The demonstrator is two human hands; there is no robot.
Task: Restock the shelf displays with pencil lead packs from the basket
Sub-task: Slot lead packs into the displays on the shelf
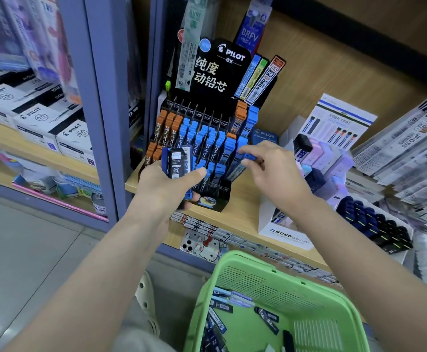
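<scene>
Our left hand (pixel 165 185) gripped stacked packs (pixel 178 162), our right hand (pixel 273 171) pinched a blue pack (pixel 249 157); the near green basket (pixel 270 280) held loose packs (pixel 267 317).

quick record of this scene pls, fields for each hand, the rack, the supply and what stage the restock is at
left: left hand grips a stack of lead packs in front of the rack's lower left
right: right hand pinches one blue pack at the rack's right-hand slots
rack: black Pilot display on the wooden shelf, rows of orange and blue packs
supply: green basket below the shelf, loose packs inside
stage: restocking under way
</scene>
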